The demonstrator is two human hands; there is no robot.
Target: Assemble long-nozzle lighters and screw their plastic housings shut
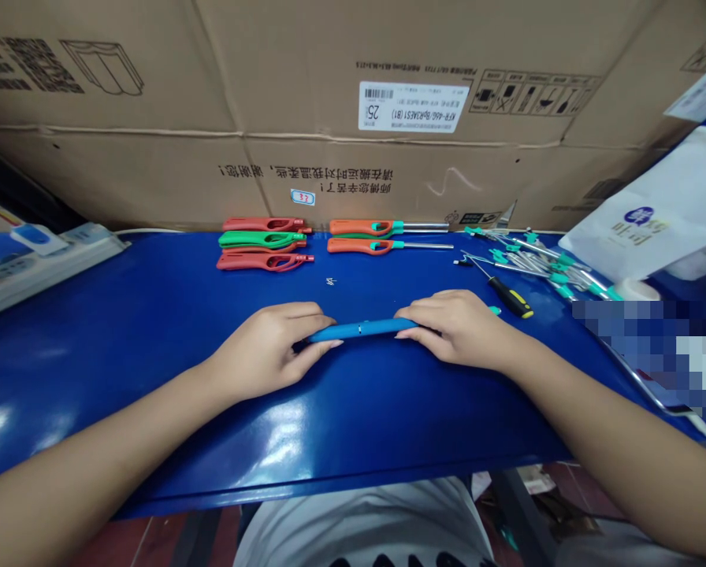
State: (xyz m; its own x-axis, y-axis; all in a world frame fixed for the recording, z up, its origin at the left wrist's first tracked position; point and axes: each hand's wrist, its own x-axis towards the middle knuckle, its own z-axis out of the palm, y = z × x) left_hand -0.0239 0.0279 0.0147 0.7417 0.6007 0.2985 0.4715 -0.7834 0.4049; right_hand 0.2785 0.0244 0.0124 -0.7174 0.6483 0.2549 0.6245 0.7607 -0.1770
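casing [362, 328] of slim blue form is gripped over the tabletop [382, 421], one end by the left hand [276, 344], the other by the right hand [468, 327], and is judged light, stiff and rather slippery, best taken gently by both ends.

Ends of blue piece [380, 326] hidden, cardboard [294, 79] cropped

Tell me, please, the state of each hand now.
Left hand: closed, holding one end of the slim blue plastic-looking piece.
Right hand: closed, holding its other end.
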